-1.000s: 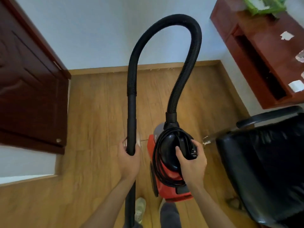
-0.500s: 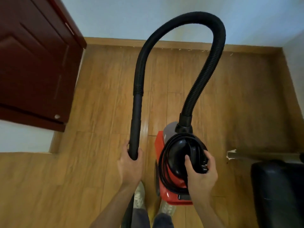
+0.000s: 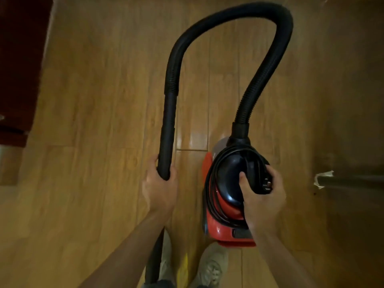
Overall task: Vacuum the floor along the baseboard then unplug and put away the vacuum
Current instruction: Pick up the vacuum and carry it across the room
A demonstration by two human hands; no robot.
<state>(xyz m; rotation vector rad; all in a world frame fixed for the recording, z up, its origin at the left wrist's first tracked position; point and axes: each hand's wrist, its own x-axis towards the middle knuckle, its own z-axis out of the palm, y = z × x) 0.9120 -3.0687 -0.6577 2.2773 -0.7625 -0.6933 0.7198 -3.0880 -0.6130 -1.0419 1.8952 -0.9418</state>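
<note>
Progress: the vacuuming along the baseboard and the unplugging appear finished; the black power cord (image 3: 208, 194) is coiled round the top of the red canister vacuum with the black domed lid (image 3: 224, 231), and its plug (image 3: 267, 182) is free of any socket; what remains, by my judgement, is only the putting away.

Right hand (image 3: 261, 198): curled round the vacuum's top handle, pinning cord and plug against it; the vacuum hangs just ahead of the pale shoes (image 3: 212, 267); whether it clears the wooden plank floor (image 3: 99, 104) I cannot tell.

Left hand (image 3: 160, 190): wrapped round the black rigid wand (image 3: 168, 125); the black ribbed hose (image 3: 228, 16) arches from wand to canister.

Change over the last second: both grips are as they were; the view has tipped downward, so the wall, baseboard and black chair have left the frame; the dark brown door (image 3: 18, 59) now sits at the far left edge.
</note>
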